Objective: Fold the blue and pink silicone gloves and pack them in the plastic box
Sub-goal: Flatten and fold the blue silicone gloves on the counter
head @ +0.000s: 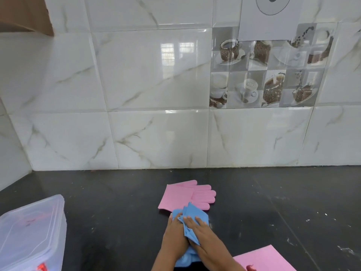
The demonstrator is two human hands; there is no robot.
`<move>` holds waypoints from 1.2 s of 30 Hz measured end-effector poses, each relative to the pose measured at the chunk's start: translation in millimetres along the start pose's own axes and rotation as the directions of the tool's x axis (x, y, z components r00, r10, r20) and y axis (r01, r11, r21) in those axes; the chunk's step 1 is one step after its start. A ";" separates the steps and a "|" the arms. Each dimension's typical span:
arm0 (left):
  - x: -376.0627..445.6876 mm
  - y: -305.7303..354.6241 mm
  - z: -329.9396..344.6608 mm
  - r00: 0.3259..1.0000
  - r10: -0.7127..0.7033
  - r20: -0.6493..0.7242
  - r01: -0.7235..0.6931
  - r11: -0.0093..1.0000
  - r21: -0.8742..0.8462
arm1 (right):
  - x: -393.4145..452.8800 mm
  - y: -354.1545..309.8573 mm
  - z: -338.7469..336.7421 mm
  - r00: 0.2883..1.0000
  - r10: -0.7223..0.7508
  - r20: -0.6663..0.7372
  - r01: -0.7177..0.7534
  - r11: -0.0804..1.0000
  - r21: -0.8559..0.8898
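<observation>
A blue silicone glove lies bunched and partly folded on the black counter, low in the middle of the head view. My left hand grips its left side and my right hand presses flat on its folded layers. More blue silicone shows below my wrists. A pink glove lies flat just behind, fingers pointing right, its near edge under the blue one. A second pink piece lies at the bottom right. The clear plastic box with its lid on stands at the bottom left.
The black counter runs back to a white marble-tiled wall with coffee-picture tiles at the right. White specks dot the counter's right side. A brown cabinet corner shows at the top left.
</observation>
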State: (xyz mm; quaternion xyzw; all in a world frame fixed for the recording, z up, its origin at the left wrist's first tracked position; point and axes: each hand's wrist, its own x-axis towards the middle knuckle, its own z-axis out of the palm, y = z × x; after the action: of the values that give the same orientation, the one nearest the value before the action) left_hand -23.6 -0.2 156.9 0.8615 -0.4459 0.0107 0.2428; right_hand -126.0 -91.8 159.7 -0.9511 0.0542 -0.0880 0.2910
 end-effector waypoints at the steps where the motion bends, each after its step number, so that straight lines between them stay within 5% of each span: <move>1: 1.7 -5.0 0.9 0.998 -0.056 0.016 0.057 0.998 -0.025 | -0.2 -4.3 -4.9 1.000 -0.010 0.009 0.010 0.999 -0.048; 3: 3.6 -8.0 -2.7 0.983 -0.144 0.111 0.162 0.971 -0.178 | -2.2 -8.0 -6.6 0.997 -0.039 0.063 0.049 0.984 -0.170; 6: -1.2 -1.6 -13.9 0.949 -0.305 0.078 0.303 0.814 -0.496 | -8.2 -13.6 -9.9 0.986 -0.043 0.159 0.083 0.962 -0.259; 8: -4.3 5.3 -20.5 0.918 -0.381 0.105 0.339 0.622 -0.706 | -10.2 -14.7 -10.1 0.983 -0.044 0.177 0.097 0.948 -0.304; 10: -6.8 8.4 -26.8 0.869 -0.463 0.176 0.349 0.320 -0.881 | -11.2 -14.7 -10.7 0.978 -0.059 0.201 0.130 0.923 -0.361; 12: -9.3 8.5 -26.0 0.843 -0.492 0.217 0.342 0.179 -0.922 | -15.4 -15.1 -10.1 0.970 -0.049 0.240 0.142 0.910 -0.388; 17: -24.4 17.5 -15.7 0.814 -0.578 -0.059 0.298 0.502 -0.812 | -10.4 -22.2 -9.8 0.962 0.078 0.261 -0.025 0.980 -0.198; 20: -23.5 15.9 -11.9 0.794 -0.605 -0.064 0.407 0.607 -0.682 | -1.1 -23.3 -11.5 0.938 0.127 0.321 -0.115 0.992 -0.058; 22: -22.1 17.5 -11.9 0.801 -0.597 -0.036 0.441 0.630 -0.639 | -0.3 -24.4 -7.3 0.964 0.168 0.207 -0.215 0.948 0.233; 24: -21.9 19.0 -12.1 0.809 -0.585 -0.045 0.435 0.649 -0.624 | 2.2 -27.5 -5.5 0.943 0.327 0.066 -0.307 0.771 0.559; 28: -21.9 18.2 -9.3 0.831 -0.551 -0.078 0.419 0.711 -0.565 | 3.0 -24.1 -3.5 0.770 0.594 -0.233 -0.340 0.691 0.639; 32: -23.7 18.7 -11.3 0.867 -0.490 -0.089 0.379 0.765 -0.521 | 4.3 -26.4 -11.1 0.575 0.817 -0.048 -0.618 0.472 0.628; 36: -26.7 20.3 -13.9 0.891 -0.448 -0.073 0.335 0.758 -0.560 | 10.7 -25.8 -20.3 0.620 0.780 0.089 -0.596 0.394 0.700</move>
State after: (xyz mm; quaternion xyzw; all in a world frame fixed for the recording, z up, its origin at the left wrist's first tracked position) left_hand -52.6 16.3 171.2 0.8281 -0.2130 -0.0772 0.5127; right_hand -118.2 -83.2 192.2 -0.6462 0.4468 -0.0923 0.6118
